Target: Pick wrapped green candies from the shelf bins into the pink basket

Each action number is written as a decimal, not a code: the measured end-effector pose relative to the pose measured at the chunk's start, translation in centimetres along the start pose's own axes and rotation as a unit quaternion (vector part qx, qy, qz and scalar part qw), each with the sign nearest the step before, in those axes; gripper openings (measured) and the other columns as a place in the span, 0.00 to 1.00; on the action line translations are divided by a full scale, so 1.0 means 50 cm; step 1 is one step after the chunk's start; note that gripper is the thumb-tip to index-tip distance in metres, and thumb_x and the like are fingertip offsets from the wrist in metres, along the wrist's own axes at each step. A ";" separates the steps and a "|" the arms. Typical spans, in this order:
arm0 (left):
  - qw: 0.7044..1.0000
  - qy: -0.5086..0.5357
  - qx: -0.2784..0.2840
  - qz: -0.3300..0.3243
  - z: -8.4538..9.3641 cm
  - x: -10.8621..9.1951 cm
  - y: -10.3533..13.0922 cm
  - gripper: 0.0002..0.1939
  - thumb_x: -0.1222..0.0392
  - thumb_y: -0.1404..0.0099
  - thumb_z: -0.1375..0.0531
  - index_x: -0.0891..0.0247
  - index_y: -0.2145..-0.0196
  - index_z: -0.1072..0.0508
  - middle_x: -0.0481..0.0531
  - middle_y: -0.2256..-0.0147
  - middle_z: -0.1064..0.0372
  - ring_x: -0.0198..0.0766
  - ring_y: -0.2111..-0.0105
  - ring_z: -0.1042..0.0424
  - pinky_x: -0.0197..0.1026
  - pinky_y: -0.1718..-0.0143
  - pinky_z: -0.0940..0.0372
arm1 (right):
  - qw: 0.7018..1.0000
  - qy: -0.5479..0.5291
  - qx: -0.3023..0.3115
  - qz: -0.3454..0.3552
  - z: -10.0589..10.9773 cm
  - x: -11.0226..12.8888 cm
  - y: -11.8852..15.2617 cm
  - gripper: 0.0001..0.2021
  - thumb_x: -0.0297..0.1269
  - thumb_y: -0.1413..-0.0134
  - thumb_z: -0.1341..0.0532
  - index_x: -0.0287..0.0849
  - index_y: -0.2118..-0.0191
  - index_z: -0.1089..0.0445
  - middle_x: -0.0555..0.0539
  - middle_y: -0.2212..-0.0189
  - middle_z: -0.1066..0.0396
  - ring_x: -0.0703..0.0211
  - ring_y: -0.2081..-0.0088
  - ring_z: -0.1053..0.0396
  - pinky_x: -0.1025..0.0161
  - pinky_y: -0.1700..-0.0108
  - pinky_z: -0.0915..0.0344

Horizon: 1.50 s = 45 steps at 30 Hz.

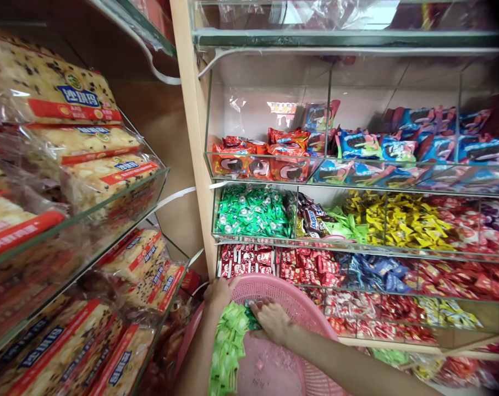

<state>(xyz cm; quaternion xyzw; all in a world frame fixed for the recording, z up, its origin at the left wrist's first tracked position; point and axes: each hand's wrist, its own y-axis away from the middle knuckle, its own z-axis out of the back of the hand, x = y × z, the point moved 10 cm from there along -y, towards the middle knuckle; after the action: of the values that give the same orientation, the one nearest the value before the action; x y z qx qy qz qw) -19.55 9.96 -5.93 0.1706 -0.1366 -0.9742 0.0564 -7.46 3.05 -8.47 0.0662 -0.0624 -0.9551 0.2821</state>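
A round pink plastic basket (269,283) with perforated sides is in front of me at the bottom centre, tilted against the lower shelves. My left hand (219,292) is closed on its far left rim. Inside the basket, my right hand (274,322) has its fingers curled over some dark green wrapped candies (251,314). Some of those candies are hidden under the fingers. Light green candy packets (227,349) lie in a heap along the basket's left side, partly behind my left forearm. A small pink piece (259,364) sits on the basket's floor.
Glass-fronted shelves hold green candies (253,212), yellow candies (410,217), red packets (307,267) and blue biscuit packs (360,144). Sachima packs (59,88) fill the shelves at left. A wooden post (193,137) stands between the two shelf units.
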 end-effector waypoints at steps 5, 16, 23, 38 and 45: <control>1.000 0.001 0.004 0.000 -0.002 0.000 -0.002 0.40 0.34 0.38 0.62 0.69 0.55 0.27 0.69 0.54 0.30 0.57 0.53 0.31 0.49 0.57 0.39 | 1.000 0.007 -0.003 -0.006 -0.002 -0.002 0.001 0.29 0.50 0.54 0.35 0.35 0.50 0.34 0.36 0.61 0.28 0.45 0.58 0.32 0.52 0.56 0.35; 1.000 -0.001 0.004 0.005 -0.005 0.003 -0.005 0.40 0.34 0.38 0.63 0.69 0.54 0.28 0.69 0.54 0.30 0.57 0.53 0.31 0.49 0.57 0.38 | 0.999 -0.015 -0.019 -0.029 -0.002 -0.019 -0.008 0.17 0.32 0.49 0.38 0.40 0.52 0.33 0.39 0.62 0.27 0.47 0.57 0.33 0.54 0.55 0.36; 1.000 -0.009 0.002 0.001 -0.005 0.000 -0.004 0.40 0.34 0.38 0.63 0.70 0.55 0.27 0.70 0.55 0.30 0.56 0.53 0.31 0.48 0.57 0.38 | 0.999 -0.021 -0.020 -0.033 0.004 -0.025 -0.008 0.17 0.38 0.49 0.37 0.38 0.53 0.32 0.37 0.60 0.28 0.44 0.56 0.33 0.52 0.54 0.36; 1.000 -0.006 0.003 0.002 -0.005 0.001 -0.005 0.41 0.33 0.39 0.63 0.67 0.55 0.27 0.69 0.55 0.29 0.57 0.53 0.30 0.48 0.58 0.37 | 0.999 -0.005 0.008 -0.034 0.005 -0.045 0.003 0.19 0.36 0.50 0.36 0.39 0.51 0.33 0.41 0.62 0.27 0.49 0.58 0.31 0.55 0.55 0.36; 1.000 -0.007 -0.001 0.004 -0.002 0.001 -0.003 0.40 0.33 0.39 0.63 0.68 0.55 0.26 0.69 0.55 0.29 0.57 0.54 0.30 0.49 0.58 0.37 | 1.000 0.006 -0.009 -0.026 0.002 -0.034 0.003 0.19 0.39 0.55 0.34 0.41 0.55 0.31 0.41 0.64 0.26 0.48 0.59 0.30 0.54 0.55 0.35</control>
<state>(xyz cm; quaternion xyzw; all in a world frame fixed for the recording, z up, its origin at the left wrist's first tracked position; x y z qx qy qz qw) -19.57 10.06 -6.08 0.1633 -0.1371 -0.9752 0.0592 -5.99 3.83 -8.17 0.0707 -0.0500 -0.9621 0.2585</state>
